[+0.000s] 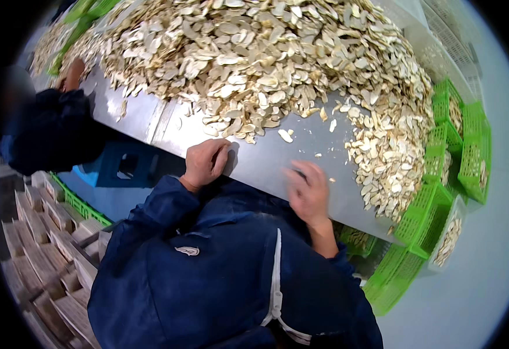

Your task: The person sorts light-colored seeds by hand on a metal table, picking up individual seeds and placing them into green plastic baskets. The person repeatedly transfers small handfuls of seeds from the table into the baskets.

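Observation:
My left hand (206, 161) rests at the near edge of the metal table (258, 159), fingers curled into a loose fist. No object shows in it, though its palm side is hidden. My right hand (309, 189) is above the table near the same edge, blurred, fingers bent and a little apart with nothing visible between them. Beyond both hands spreads a large heap of thin, pale dried slices (245, 78); their exact kind is unclear. A single slice (285, 135) lies apart between the hands and the heap. A lower bank of slices (385, 161) reaches toward the right table edge.
Green plastic baskets (416, 213) line the right side, some with slices. A white tray of slices (448, 240) stands outside them. Another person's hand (75, 74) is at the table's left. A blue plastic stool (119, 168) and stacked pale containers (49, 244) are lower left.

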